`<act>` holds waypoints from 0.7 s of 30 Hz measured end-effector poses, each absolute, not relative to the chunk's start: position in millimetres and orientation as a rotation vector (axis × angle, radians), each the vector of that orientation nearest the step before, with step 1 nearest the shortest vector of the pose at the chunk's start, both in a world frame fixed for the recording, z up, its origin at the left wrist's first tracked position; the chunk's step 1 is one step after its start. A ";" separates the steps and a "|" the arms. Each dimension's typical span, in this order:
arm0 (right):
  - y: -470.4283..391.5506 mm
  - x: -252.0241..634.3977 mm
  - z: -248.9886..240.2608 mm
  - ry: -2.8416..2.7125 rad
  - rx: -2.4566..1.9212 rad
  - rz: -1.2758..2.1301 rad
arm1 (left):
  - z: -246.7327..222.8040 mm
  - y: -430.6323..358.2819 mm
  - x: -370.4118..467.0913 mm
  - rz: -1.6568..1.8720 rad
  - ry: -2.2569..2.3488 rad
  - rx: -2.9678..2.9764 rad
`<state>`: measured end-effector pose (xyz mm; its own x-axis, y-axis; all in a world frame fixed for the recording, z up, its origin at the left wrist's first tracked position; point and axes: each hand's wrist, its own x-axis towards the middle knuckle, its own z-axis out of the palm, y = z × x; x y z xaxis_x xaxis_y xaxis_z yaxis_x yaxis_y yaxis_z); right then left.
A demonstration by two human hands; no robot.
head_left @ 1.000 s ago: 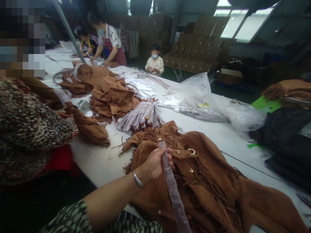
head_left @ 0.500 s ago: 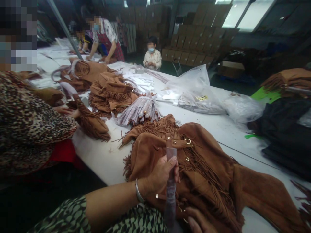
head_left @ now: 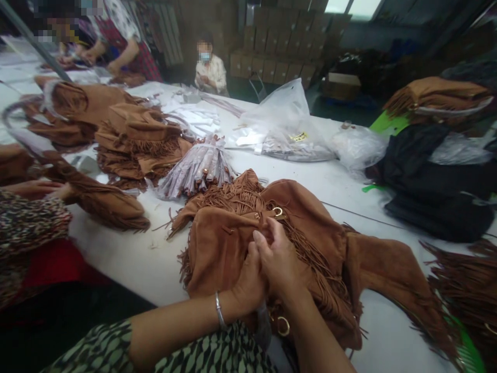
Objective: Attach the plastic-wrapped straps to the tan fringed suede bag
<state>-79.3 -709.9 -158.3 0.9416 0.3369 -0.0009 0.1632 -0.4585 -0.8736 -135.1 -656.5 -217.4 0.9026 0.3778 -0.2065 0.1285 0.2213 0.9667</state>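
A brown suede bag with long fringe and gold rings lies in front of me on the white table. My left hand is closed around a plastic-wrapped bag strap, whose lower part shows beneath my wrists. Against it, my right hand pinches at the strap's upper leather end, beside a gold ring. My fingers partly hide that end, so how it is joined to the bag cannot be seen. Another gold ring hangs by my right forearm.
Behind the bag lies a bundle of plastic-wrapped straps. More brown fringed bags are piled back left. Clear plastic bags lie farther back; black cloth is on the right. At left, a co-worker's hands hold a bag.
My right hand has come up from the lower edge to the strap's top end, next to my left hand. The left hand still grips the strap. The view has swung right.
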 end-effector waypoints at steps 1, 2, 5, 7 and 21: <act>-706.5 -74.3 -165.6 -0.327 -1.987 0.248 | -218.1 -657.5 -134.7 0.174 0.445 1.414; -703.9 -69.8 -172.1 -0.284 -1.900 0.295 | -218.1 -658.2 -135.2 0.159 0.443 1.498; -700.2 -58.9 -183.1 -0.115 -1.593 0.475 | -213.8 -655.3 -140.1 0.038 0.401 1.778; -702.4 -52.5 -182.5 -0.016 -1.397 0.608 | -208.3 -646.8 -143.7 -0.054 0.303 1.899; -755.4 -11.1 -210.1 0.228 -1.570 0.747 | -202.3 -569.2 -52.9 0.374 0.055 2.535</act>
